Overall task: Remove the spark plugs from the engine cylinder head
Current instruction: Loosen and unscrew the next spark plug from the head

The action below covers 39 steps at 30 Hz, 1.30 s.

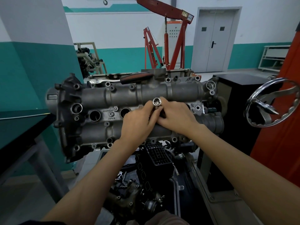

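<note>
A: How far along?
B: Early, I judge. Both hands, left hand [139, 120] and right hand [177, 117], pinch a socket [156, 105] upright over a middle well of the cylinder head [123, 95]; the ratchet [120, 79] lies idle at 12 o'clock.
A: Any plugs out?
B: Can't tell; no plug is visible, the wells at 9 o'clock look dark, the hands hide the rest

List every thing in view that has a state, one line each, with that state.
Socket: upright over a plug well, open end up, gripped by both hands.
Left hand: curled round the socket.
Right hand: fingers pinching the socket.
Ratchet: lying unused on the cylinder head's far edge.
Cylinder head: two left plug wells open, contents not visible.
Double door: closed.
</note>
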Each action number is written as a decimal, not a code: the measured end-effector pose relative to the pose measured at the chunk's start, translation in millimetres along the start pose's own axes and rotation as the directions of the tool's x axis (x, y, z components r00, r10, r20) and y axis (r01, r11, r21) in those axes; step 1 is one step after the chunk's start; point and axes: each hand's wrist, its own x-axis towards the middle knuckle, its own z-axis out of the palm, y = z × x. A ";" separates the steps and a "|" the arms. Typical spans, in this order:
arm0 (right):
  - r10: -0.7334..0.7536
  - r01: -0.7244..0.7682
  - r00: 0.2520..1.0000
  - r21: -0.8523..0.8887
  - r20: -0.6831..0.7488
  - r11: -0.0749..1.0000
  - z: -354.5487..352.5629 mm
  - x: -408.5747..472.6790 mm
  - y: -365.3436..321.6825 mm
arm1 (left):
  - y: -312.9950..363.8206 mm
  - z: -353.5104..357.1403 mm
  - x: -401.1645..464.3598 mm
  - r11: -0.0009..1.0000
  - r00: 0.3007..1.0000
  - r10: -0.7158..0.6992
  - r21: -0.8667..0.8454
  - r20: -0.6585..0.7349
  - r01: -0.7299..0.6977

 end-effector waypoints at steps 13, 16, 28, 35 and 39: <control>-0.040 0.040 0.999 -0.012 -0.019 0.999 0.5 -0.4 0.8 | -0.1 -0.4 -1.0 1.000 1.000 0.011 0.014 -0.003 -0.011; -0.013 0.013 1.000 0.008 0.001 1.000 -0.5 -0.5 0.8 | -1.0 0.0 -0.5 1.000 0.999 0.030 0.003 -0.013 -0.030; -0.029 0.029 1.000 -0.028 -0.001 0.999 1.5 0.1 1.1 | -0.9 1.5 -1.8 1.000 1.000 -0.001 -0.005 -0.001 0.001; 0.022 -0.022 0.999 0.007 0.025 1.000 -0.6 1.8 -0.4 | 0.3 0.3 -1.0 0.998 0.999 0.045 0.034 -0.031 -0.044; 0.010 -0.010 1.000 -0.030 0.022 0.999 -0.5 1.0 -0.5 | 0.2 -0.3 -2.3 0.999 0.999 0.032 0.018 -0.030 -0.032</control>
